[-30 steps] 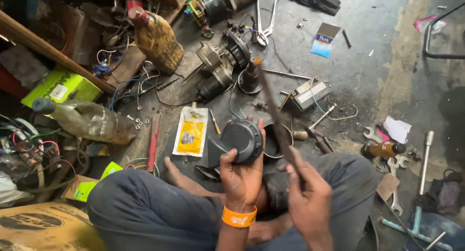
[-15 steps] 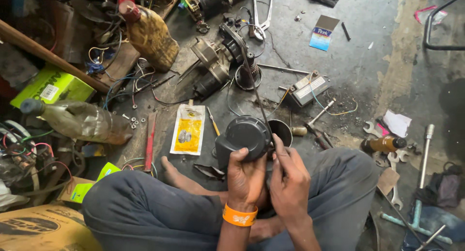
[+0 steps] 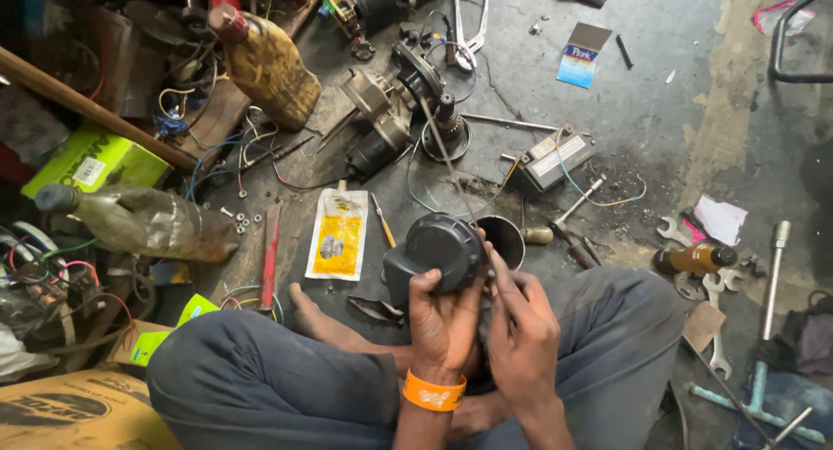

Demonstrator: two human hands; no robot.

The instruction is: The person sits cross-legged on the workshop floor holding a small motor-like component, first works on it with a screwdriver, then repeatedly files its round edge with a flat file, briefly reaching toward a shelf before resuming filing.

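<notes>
Head view: a round black plastic motor housing (image 3: 436,252) is held up over the lap, above the crossed grey trouser legs (image 3: 260,381) and a bare foot (image 3: 325,315). The left hand (image 3: 441,315), with an orange wristband (image 3: 433,392), is wrapped shut around the housing's lower side, thumb on the near face. The right hand (image 3: 521,328) is closed against the housing's right edge, fingers pinched there; a thin dark metal rod (image 3: 447,159) is seen rising from that spot toward the greasy concrete floor (image 3: 659,111) beyond, though whether it is gripped by the fingers cannot be told.

Risk, as judged: the housing is carried by one hand only, so a slip on an oily surface could drop it onto the foot or onto the open steel cup (image 3: 503,240) just beside it. The long rod could swing or bend if it is pushed off-axis. Loose small washers (image 3: 243,217) and a yellow sachet (image 3: 337,233) lie near, easily kicked.

Pose: both forearms are brought in from below, wrists bent upward, hands touching each other at the housing.
</notes>
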